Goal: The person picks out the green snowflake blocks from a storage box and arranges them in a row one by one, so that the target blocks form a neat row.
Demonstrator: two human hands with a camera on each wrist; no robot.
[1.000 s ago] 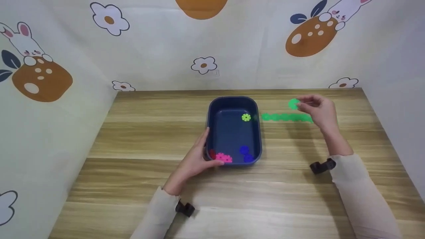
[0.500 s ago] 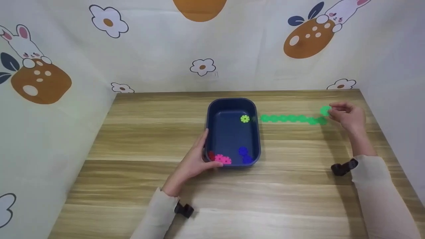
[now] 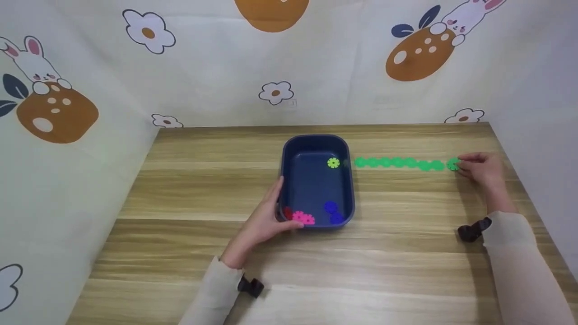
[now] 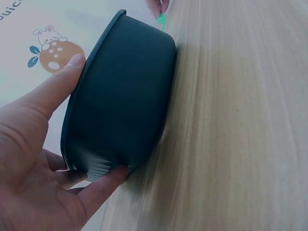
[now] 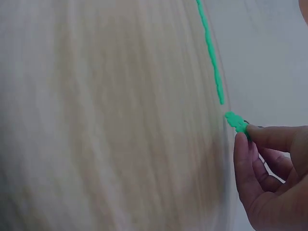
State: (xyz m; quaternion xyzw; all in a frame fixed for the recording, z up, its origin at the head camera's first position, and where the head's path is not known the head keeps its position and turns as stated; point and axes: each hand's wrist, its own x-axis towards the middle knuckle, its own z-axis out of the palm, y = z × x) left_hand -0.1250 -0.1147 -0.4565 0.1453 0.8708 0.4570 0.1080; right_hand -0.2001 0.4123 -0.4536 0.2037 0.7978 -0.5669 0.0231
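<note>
A dark blue plastic tub stands mid-table. My left hand grips its near left corner, thumb at the near rim and fingers along the outer left wall. In the right wrist view, my right hand pinches a green notched disc between thumb and finger. That disc hovers near or touches the tabletop, a small gap from the right end of a row of green discs. The row runs from beside the tub's right wall. Inside the tub lie a yellow-green disc, pink discs, blue discs and a red one.
The wood-grain table ends at a patterned cloth backdrop behind and at both sides. My right hand is close to the table's right edge. Each sleeve carries a black wrist camera.
My right hand has moved right and then lower with the green disc, from above the row to just past its right end. The left hand and tub have stayed put.
</note>
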